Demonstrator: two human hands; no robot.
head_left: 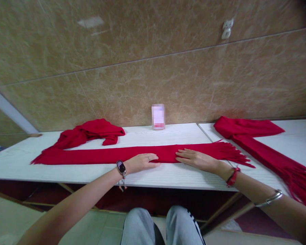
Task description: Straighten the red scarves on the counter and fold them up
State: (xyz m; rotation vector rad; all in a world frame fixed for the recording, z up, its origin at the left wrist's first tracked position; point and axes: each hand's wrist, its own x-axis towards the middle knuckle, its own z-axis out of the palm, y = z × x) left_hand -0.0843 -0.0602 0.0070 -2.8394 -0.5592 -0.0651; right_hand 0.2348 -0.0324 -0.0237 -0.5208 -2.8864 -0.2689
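A long red scarf lies in a narrow flat strip across the white table, with its fringe spread out at the right end. My left hand rests flat near the strip's middle, fingers pointing right. A little to the right, my right hand lies on the same scarf with its fingers stretched toward the left. Between the two hands a short stretch of red cloth shows. Neither hand grips the fabric; both press on it from above.
Behind the strip on the left is a crumpled red cloth. Another fringed red scarf lies folded at the right. A small blurred box-like thing stands against the marbled wall. The white table has a seam right of middle.
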